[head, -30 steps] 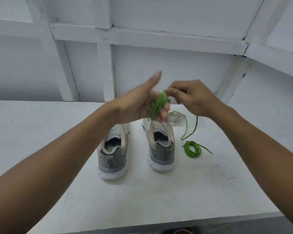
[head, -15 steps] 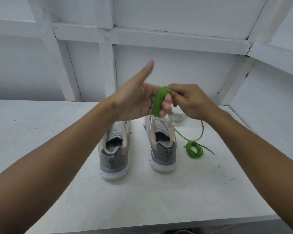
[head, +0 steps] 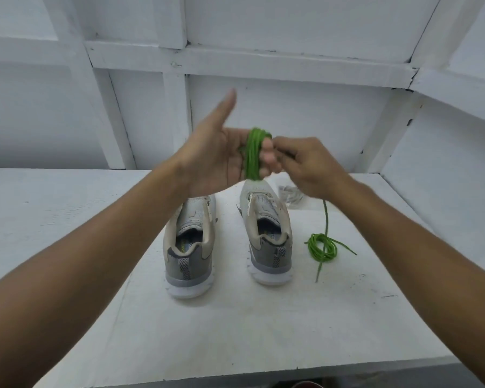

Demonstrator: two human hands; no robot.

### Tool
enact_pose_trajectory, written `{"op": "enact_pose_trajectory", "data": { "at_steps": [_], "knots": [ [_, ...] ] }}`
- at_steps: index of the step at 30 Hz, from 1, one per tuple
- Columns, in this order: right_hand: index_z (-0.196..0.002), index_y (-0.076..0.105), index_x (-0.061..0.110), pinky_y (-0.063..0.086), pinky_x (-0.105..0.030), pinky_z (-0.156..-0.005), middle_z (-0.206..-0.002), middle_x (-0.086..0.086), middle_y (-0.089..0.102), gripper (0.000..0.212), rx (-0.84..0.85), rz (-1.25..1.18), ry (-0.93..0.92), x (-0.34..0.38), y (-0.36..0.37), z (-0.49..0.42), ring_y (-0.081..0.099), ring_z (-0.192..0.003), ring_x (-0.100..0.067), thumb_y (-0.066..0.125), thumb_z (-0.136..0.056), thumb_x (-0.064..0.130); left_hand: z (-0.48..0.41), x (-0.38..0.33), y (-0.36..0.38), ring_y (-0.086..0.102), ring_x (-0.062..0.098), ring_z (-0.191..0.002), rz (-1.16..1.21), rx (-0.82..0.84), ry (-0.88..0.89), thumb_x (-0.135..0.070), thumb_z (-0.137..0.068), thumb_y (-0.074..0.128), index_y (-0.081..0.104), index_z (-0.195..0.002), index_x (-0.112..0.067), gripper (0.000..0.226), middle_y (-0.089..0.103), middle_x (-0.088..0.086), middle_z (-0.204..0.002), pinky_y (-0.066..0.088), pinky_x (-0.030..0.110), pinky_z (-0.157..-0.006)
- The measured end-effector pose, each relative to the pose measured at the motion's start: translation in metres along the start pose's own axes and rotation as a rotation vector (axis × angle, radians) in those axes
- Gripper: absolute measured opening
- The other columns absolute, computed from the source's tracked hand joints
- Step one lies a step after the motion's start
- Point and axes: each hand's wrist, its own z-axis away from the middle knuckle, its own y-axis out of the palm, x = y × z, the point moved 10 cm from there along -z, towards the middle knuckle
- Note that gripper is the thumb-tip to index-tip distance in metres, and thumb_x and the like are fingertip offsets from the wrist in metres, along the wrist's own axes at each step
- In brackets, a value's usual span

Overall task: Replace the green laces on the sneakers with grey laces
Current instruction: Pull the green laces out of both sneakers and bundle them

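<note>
Left hand point(head: 219, 161): your fingers are wrapped in turns of the green lace point(head: 254, 154), thumb up; the grip holds the coil by being inside it.
Right hand point(head: 305, 166): your grip pinches the free run of that lace beside the left fingertips; its tail hangs down past the right sneaker point(head: 266, 233).
Other green lace point(head: 322, 246): already coiled on the table point(head: 235, 331), just right of that sneaker.
Grey laces point(head: 290, 194): a small heap behind the right sneaker, partly hidden.
Left sneaker point(head: 191, 245): looks unlaced.
Handling: light, limp and springy; likely to unwind if you loosen. Pinch across all turns together when sliding them off.
</note>
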Motion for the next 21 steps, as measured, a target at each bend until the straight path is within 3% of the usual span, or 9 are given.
{"op": "enact_pose_trajectory", "data": {
  "at_steps": [2, 4, 7, 9, 10, 13, 16, 19, 21],
  "knots": [
    [-0.108, 0.066, 0.027, 0.033, -0.001, -0.061, -0.075, 0.008, 0.063, 0.021, 0.154, 0.028, 0.052, -0.001, 0.032, 0.01, 0.053, -0.063, 0.016, 0.047, -0.102, 0.022, 0.0, -0.022, -0.012, 0.065, 0.032, -0.1, 0.201, -0.085, 0.161, -0.068, -0.092, 0.025, 0.062, -0.102, 0.002, 0.08, 0.069, 0.018, -0.098, 0.052, 0.036, -0.092],
    [-0.131, 0.058, 0.019, 0.033, 0.0, -0.061, -0.087, 0.004, 0.07, 0.032, 0.283, 0.087, 0.041, 0.005, 0.051, 0.019, 0.052, -0.063, 0.019, 0.046, -0.103, 0.024, 0.001, -0.031, -0.035, 0.062, 0.029, -0.115, 0.12, -0.248, 0.232, -0.065, -0.094, 0.025, 0.06, -0.116, 0.003, 0.079, 0.067, 0.018, -0.116, 0.045, 0.037, -0.104],
    [-0.117, 0.066, 0.016, 0.036, -0.005, -0.059, -0.081, 0.007, 0.07, 0.023, 0.217, 0.103, -0.072, 0.025, 0.029, 0.013, 0.054, -0.058, 0.01, 0.051, -0.101, 0.022, 0.004, -0.025, -0.053, 0.064, 0.017, -0.111, -0.566, -0.415, 0.112, -0.071, -0.092, 0.019, 0.066, -0.11, -0.009, 0.08, 0.07, 0.006, -0.114, 0.042, 0.038, -0.106],
    [-0.104, 0.068, 0.014, 0.039, -0.008, -0.06, -0.075, 0.008, 0.067, 0.016, 0.068, 0.086, -0.102, 0.028, -0.003, 0.0, 0.056, -0.06, 0.005, 0.055, -0.098, 0.019, 0.004, -0.002, -0.039, 0.068, 0.019, -0.098, -0.907, -0.276, -0.051, -0.073, -0.09, 0.013, 0.069, -0.102, -0.01, 0.086, 0.073, 0.003, -0.101, 0.049, 0.039, -0.097],
    [-0.101, 0.068, 0.013, 0.04, -0.01, -0.061, -0.075, 0.006, 0.067, 0.013, 0.002, 0.071, -0.106, 0.026, -0.016, -0.004, 0.058, -0.062, 0.003, 0.057, -0.097, 0.018, 0.004, 0.01, -0.033, 0.07, 0.02, -0.091, -0.902, -0.215, -0.11, -0.071, -0.089, 0.014, 0.069, -0.099, -0.006, 0.085, 0.074, 0.006, -0.095, 0.053, 0.036, -0.09],
    [-0.101, 0.07, 0.013, 0.049, -0.023, -0.07, -0.078, 0.001, 0.069, 0.013, -0.11, 0.026, -0.056, 0.008, -0.022, -0.006, 0.063, -0.071, -0.007, 0.06, -0.095, 0.019, 0.003, 0.018, -0.021, 0.065, 0.022, -0.071, -0.519, -0.191, -0.117, -0.057, -0.099, 0.026, 0.063, -0.085, -0.003, 0.067, 0.068, 0.012, -0.076, 0.053, 0.03, -0.071],
    [-0.108, 0.073, 0.013, 0.046, -0.015, -0.071, -0.081, 0.005, 0.068, 0.019, -0.095, -0.052, 0.039, -0.005, 0.006, 0.007, 0.062, -0.074, -0.002, 0.059, -0.095, 0.016, -0.001, 0.005, -0.023, 0.055, 0.022, -0.066, -0.001, -0.225, -0.019, -0.049, -0.1, 0.038, 0.059, -0.073, -0.007, 0.054, 0.058, 0.008, -0.065, 0.048, 0.029, -0.065],
    [-0.105, 0.072, 0.01, 0.039, -0.009, -0.062, -0.074, 0.007, 0.065, 0.019, -0.038, -0.015, 0.144, -0.006, 0.033, 0.021, 0.056, -0.063, 0.005, 0.055, -0.097, 0.016, 0.0, -0.004, -0.033, 0.066, 0.027, -0.083, 0.202, -0.297, 0.091, -0.044, -0.099, 0.041, 0.062, -0.087, -0.003, 0.048, 0.066, 0.012, -0.08, 0.053, 0.03, -0.076],
    [-0.101, 0.072, 0.009, 0.05, -0.027, -0.068, -0.074, 0.001, 0.068, 0.021, -0.029, 0.066, 0.157, -0.001, 0.038, 0.026, 0.058, -0.063, -0.006, 0.054, -0.097, 0.02, 0.0, -0.002, -0.043, 0.068, 0.031, -0.101, 0.201, -0.374, 0.138, -0.042, -0.099, 0.04, 0.062, -0.102, 0.002, 0.048, 0.07, 0.017, -0.099, 0.053, 0.033, -0.089]
  ]
}}
